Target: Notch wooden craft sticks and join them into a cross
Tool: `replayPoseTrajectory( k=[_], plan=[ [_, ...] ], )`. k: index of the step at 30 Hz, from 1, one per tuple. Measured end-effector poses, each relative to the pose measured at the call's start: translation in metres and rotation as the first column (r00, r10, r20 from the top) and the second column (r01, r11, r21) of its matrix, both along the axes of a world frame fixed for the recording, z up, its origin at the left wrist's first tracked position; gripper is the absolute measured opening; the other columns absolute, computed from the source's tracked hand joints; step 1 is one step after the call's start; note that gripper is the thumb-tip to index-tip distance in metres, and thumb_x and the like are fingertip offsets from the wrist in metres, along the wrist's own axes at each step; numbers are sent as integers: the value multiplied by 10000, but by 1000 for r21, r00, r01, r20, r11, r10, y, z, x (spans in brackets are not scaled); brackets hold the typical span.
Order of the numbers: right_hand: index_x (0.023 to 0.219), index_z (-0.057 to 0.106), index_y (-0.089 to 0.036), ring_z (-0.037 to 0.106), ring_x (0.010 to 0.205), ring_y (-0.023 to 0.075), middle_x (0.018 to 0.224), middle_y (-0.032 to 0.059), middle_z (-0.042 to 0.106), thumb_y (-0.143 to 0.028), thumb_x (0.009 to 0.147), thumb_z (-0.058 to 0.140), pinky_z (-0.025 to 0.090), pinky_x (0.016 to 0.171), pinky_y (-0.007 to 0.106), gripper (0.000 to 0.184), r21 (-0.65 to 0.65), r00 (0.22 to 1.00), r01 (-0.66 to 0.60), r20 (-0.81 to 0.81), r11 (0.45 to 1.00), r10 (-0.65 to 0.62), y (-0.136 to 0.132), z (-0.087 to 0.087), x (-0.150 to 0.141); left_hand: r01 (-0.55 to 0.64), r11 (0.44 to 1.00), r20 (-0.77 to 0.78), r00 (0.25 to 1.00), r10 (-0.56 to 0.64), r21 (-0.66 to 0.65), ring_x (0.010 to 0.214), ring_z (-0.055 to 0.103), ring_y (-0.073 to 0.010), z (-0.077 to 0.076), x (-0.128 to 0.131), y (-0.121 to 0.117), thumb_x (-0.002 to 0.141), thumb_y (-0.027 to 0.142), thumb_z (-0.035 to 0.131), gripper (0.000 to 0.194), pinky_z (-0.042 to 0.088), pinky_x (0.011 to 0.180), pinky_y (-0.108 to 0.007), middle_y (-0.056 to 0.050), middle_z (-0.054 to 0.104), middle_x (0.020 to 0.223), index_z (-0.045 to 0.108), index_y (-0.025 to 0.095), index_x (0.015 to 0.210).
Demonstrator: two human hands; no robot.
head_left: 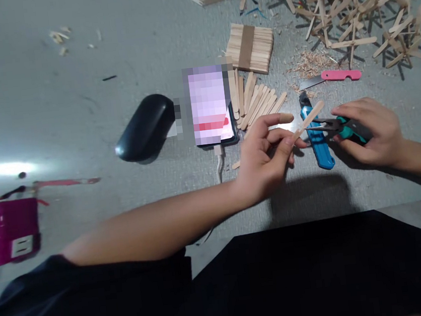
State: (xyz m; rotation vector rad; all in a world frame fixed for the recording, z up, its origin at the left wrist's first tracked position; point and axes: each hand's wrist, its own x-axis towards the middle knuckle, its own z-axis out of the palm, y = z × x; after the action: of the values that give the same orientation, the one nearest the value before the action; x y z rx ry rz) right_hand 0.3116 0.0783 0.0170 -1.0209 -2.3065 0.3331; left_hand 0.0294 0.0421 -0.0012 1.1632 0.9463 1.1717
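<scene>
My left hand (267, 156) pinches a flat wooden craft stick (312, 116) between thumb and fingers, its rounded end pointing up and to the right. Wrapped around the dark and teal handles of needle-nose pliers (341, 125) is my right hand (372, 127). The pliers' narrow jaws reach left to the stick; whether they grip it I cannot tell. Beneath both lies a blue utility knife (319, 148) on the table. Just beyond the knife are a pink-handled folding saw (340, 75) and a heap of wood shavings (312, 63).
Loose craft sticks (261, 102) fan out beside a banded bundle of sticks (268, 45). Crossed-stick pieces (348, 5) pile up at the far right. A phone (234, 130) with a white cable (219, 164), a black oblong case (146, 127) and a purple box (21, 228) lie leftward.
</scene>
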Motion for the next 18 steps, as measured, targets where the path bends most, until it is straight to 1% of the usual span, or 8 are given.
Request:
replayPoseTrajectory(
  k=[3,8,14,18],
  plan=[
    [1456,732,-362,844,1127,377,1321,100,862,-333,960,819,678,981,607,504,1,1000,-13,-11,1000,13,1,0,0,2,1000,-14,1000,-2,-5,552,667,-97,1,0,0,1062,300,763,327,596,546,-228,-16,818,887,612,203,1336],
    [1476,731,-313,847,1123,375,1304,131,862,-279,963,828,686,972,577,523,14,999,-40,-12,999,40,4,-2,2,-2,1000,1,1000,2,18,567,682,-94,-3,-2,2,1071,345,775,341,614,567,-226,-11,813,889,612,200,1334],
    [1497,731,-312,860,1057,353,1275,102,874,-292,952,851,693,919,528,558,91,997,-55,-49,994,59,8,-7,3,-4,997,17,1000,2,77,568,698,-90,-9,-3,4,1095,382,775,335,632,555,-220,-16,832,912,609,204,1325],
    [1511,724,-305,868,1046,331,1241,96,882,-282,962,852,699,914,492,564,67,993,-92,-67,994,96,5,-5,0,20,995,12,1000,-22,103,604,753,-102,-10,-3,1,1113,337,762,328,694,618,-240,-30,865,970,582,216,1360]
  ],
)
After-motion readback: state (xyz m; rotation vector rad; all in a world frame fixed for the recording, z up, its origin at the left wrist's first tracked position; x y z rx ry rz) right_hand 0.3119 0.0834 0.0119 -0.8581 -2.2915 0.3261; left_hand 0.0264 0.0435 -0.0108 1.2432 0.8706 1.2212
